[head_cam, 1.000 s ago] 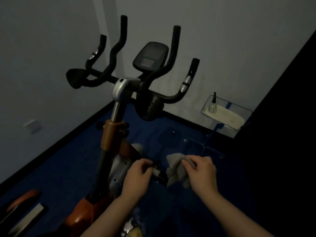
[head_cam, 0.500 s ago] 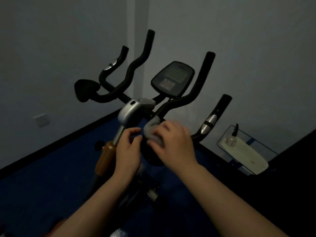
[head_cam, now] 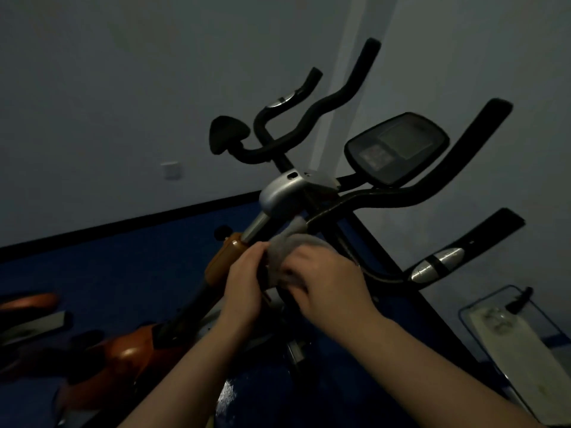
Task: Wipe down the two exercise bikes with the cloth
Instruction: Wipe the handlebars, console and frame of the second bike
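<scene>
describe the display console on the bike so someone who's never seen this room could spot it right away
Start at the exercise bike standing before the pale wall. Its display console sits at the top, between the upswept black handlebar prongs. It is the only flat, tilted panel with a screen; everything around it is curved tubing.

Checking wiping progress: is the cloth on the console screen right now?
No, the right hand holds the cloth below the handlebars, away from the console.

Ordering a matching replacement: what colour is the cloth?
Grey, the cloth; the head view shows it.
</scene>
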`<state>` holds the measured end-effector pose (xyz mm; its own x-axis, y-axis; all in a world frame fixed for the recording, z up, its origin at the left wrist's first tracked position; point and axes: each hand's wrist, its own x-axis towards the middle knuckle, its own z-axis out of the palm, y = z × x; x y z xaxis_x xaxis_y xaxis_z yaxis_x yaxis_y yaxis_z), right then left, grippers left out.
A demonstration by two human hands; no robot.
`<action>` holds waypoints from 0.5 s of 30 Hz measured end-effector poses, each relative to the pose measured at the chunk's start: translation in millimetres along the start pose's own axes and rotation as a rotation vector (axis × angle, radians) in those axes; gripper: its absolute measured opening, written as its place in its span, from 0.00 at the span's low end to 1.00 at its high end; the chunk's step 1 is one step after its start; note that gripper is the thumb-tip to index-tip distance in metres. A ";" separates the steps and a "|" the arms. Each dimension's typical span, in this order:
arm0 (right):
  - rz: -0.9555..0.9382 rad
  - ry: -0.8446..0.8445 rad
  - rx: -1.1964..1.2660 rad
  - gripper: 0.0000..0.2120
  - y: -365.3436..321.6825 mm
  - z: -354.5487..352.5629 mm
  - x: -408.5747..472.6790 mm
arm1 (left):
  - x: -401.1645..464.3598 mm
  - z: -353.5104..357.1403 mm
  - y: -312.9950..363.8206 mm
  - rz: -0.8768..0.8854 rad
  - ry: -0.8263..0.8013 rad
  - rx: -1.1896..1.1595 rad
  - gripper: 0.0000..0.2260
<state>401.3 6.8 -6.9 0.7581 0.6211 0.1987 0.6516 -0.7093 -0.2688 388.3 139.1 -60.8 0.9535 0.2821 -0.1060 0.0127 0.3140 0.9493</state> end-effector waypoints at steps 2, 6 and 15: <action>-0.059 -0.154 -0.024 0.08 5.2 -5.4 -2.8 | -0.7 2.9 -0.2 -0.053 0.046 -0.101 0.17; -0.006 -0.013 -0.043 0.08 12.2 -14.4 9.8 | 2.5 -3.5 8.1 -0.073 -0.002 -0.027 0.15; 0.068 -0.195 -0.004 0.06 10.9 -34.1 -5.6 | 17.7 -7.4 23.4 0.104 -0.106 0.193 0.16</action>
<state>405.0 -15.8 21.2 0.7810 0.6245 -0.0058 0.5998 -0.7525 -0.2720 403.3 158.1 -42.6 0.9788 0.2040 0.0173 -0.0397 0.1059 0.9936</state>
